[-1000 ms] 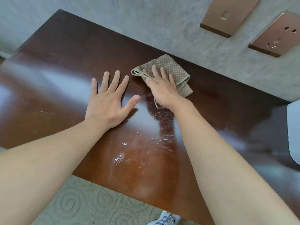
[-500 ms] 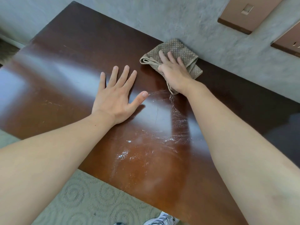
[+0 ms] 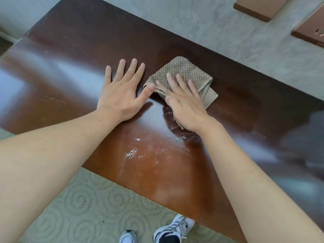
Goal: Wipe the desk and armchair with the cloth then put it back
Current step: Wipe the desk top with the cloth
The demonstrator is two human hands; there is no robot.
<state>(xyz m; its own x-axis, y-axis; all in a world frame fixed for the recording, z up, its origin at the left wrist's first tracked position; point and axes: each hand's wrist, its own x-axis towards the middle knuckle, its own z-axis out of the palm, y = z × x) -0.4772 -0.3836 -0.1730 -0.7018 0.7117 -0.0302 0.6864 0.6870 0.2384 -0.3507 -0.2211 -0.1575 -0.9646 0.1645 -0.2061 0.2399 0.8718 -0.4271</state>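
Right hand (image 3: 188, 109) flat on cloth (image 3: 191, 72)

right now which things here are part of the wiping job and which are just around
Part of the job:
- folded beige waffle-weave cloth, pressed flat under the right hand
- glossy dark brown wooden desk, with white smears near its front edge
- left hand, flat on the desk

Just around:
- copper-coloured wall plates
- white and grey trainers
- patterned beige carpet

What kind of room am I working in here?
Likely a hotel or guest room: a glossy dark wooden desk against a textured wall, bronze wall plates, and swirl-patterned carpet.
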